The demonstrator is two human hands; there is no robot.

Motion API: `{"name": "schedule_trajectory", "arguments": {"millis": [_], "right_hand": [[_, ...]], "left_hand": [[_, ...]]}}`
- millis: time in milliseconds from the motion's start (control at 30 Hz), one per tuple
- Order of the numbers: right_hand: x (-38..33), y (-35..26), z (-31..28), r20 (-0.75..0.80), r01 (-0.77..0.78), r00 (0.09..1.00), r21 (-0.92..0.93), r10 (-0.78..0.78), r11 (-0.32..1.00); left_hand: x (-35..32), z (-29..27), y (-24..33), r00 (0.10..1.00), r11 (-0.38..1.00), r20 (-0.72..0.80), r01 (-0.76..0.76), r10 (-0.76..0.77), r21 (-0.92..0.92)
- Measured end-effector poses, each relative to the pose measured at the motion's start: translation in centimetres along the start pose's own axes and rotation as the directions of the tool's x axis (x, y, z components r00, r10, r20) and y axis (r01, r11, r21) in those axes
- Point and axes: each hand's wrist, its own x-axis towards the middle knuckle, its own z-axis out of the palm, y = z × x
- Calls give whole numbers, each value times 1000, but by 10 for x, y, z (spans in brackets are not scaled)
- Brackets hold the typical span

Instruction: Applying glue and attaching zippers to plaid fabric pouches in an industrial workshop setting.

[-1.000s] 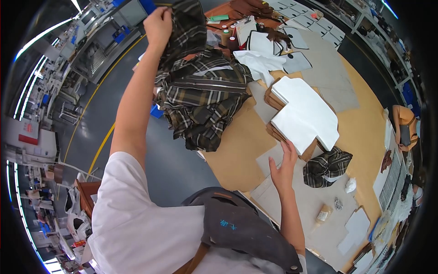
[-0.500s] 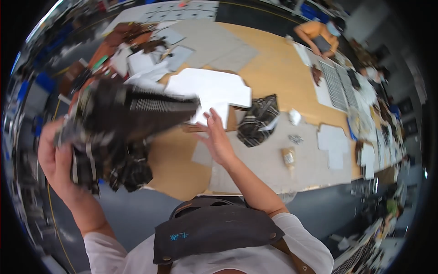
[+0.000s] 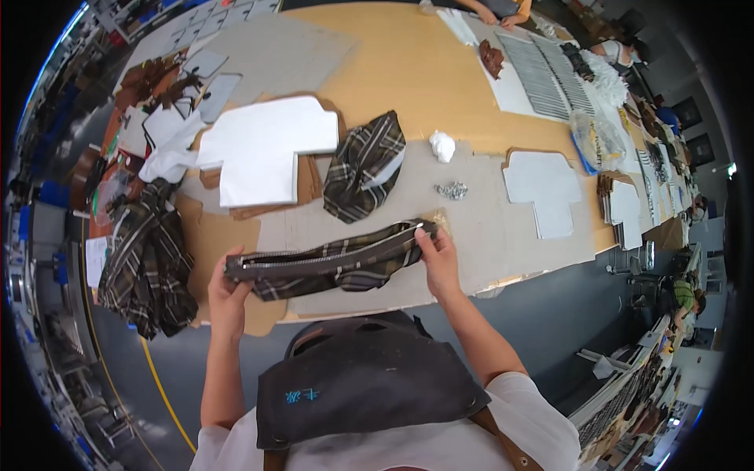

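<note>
Stretched between my two hands is a dark plaid fabric piece (image 3: 357,263) with a long metal zipper (image 3: 330,255) along its upper edge. My left hand (image 3: 228,290) pinches its left end. At its right end, my right hand (image 3: 437,263) grips the corner by the zipper. The fabric hangs over the near edge of the table. Beyond it lies another folded plaid piece (image 3: 365,166). A heap of the same plaid cloth (image 3: 149,267) drapes off the table to the left.
White T-shaped sheets (image 3: 263,141) lie stacked on brown pieces. More pale cut panels (image 3: 542,188) are at the right. A white crumpled wad (image 3: 442,147) and a small pile of metal parts (image 3: 452,190) sit between. A co-worker's hands (image 3: 499,17) show at the far edge.
The plaid piece has come from the left to in front of me and is now drawn out straight. My right hand, empty before, has taken its right end. The view has shifted.
</note>
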Motion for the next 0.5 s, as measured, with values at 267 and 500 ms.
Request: {"name": "schedule_trajectory", "arguments": {"millis": [267, 500], "right_hand": [[25, 5, -73, 210, -173, 958, -132, 198, 976], [84, 53, -113, 255, 315, 947, -602, -198, 734]], "left_hand": [[-2, 40, -36, 970, 995, -223, 102, -101, -7], [-25, 47, -45, 963, 975, -262, 119, -67, 188]]}}
